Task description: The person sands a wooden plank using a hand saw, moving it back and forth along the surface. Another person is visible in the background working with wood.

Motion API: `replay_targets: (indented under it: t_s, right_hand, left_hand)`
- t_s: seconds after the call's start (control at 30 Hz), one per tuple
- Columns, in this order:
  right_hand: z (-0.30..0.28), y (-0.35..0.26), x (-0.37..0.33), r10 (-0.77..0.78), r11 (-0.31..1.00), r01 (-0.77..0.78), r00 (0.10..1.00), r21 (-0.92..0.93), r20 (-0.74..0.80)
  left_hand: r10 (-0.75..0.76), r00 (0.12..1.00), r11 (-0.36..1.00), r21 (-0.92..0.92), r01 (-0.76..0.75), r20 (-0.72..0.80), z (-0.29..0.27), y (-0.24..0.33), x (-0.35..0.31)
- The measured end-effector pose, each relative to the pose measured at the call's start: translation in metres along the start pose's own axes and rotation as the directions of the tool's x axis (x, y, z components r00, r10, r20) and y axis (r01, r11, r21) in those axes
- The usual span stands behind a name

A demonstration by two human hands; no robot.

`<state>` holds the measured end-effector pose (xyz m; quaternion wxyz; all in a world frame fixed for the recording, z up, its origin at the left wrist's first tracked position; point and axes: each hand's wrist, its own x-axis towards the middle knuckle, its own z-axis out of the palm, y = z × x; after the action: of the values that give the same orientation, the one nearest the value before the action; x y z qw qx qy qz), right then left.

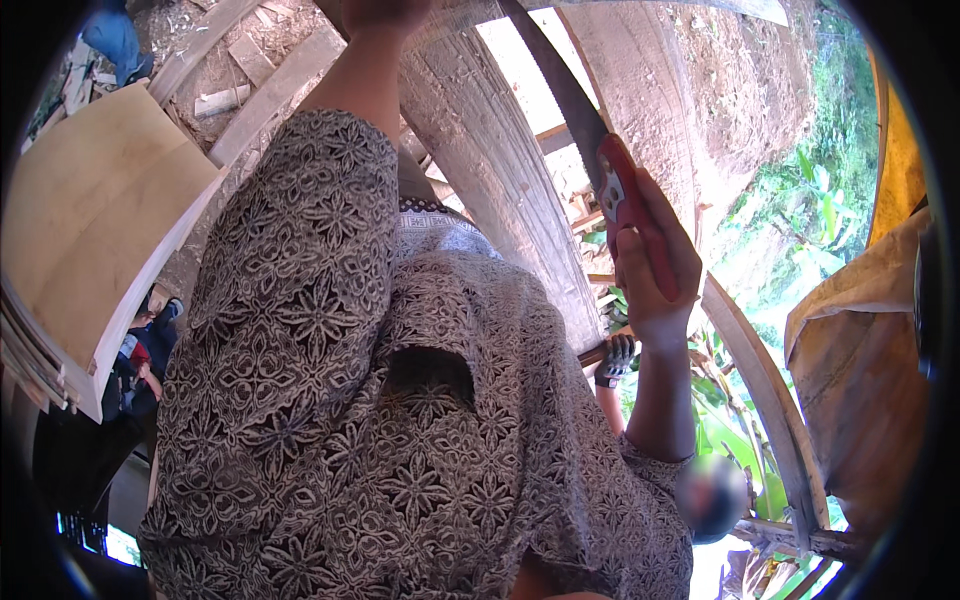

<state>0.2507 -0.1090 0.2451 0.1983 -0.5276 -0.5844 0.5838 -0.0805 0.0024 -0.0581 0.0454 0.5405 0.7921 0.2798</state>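
My right hand [660, 265] is wrapped round the red handle of a handsaw [565, 85]. Its long toothed blade runs up and to the left, past the top edge of the view. Left of the blade, a wide weathered plank [490, 150] slants down toward my shirt. Only the back part of my left hand [388, 14] shows at the top edge, close to a wooden beam [460, 14]; its fingers are cut off from sight. Whether the left hand grips the beam cannot be seen.
Stacked plywood sheets [110, 210] stand at the left, with a person [148, 365] below them. Another person's blue-clad leg [115, 42] is at upper left. A co-worker's gloved hand [616, 357] is below my right hand. Brown tarp [860, 400] hangs at right.
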Motion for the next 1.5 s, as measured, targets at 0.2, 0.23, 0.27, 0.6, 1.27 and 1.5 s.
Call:
replay_targets:
  t_s: [0.2, 0.23, 0.27, 0.6, 1.27, 1.5]
  right_hand:
    - [0.024, 0.064, 0.123, -0.211, 0.977, 0.209, 0.977, 0.037, 0.039]
    - [0.038, 0.069, 0.167, -0.205, 0.979, 0.205, 0.978, -0.011, 0.029]
    - [0.054, 0.062, 0.213, -0.195, 0.980, 0.196, 0.979, -0.015, 0.051]
    - [0.066, 0.041, 0.204, -0.276, 0.961, 0.276, 0.961, -0.019, -0.011]
    - [0.075, 0.025, 0.267, 0.009, 0.969, -0.007, 1.000, -0.247, 0.008]
    - [0.084, 0.036, 0.259, -0.093, 0.996, 0.092, 0.995, -0.020, -0.039]
  left_hand:
    - [0.007, 1.000, 1.000, -0.002, -0.007, -0.028, -0.027, 0.021, -0.010]
    - [0.024, 0.999, 1.000, -0.004, -0.024, -0.028, -0.021, 0.030, -0.009]
    - [0.024, 1.000, 0.999, 0.049, -0.023, -0.014, -0.028, 0.034, -0.007]
    - [-0.064, 0.998, 0.985, 0.160, 0.059, 0.029, -0.018, 0.033, 0.001]
    - [0.020, 1.000, 0.993, 0.112, -0.022, 0.018, -0.015, 0.048, -0.004]
    - [-0.129, 0.984, 0.986, 0.120, 0.114, 0.122, -0.016, 0.039, 0.001]
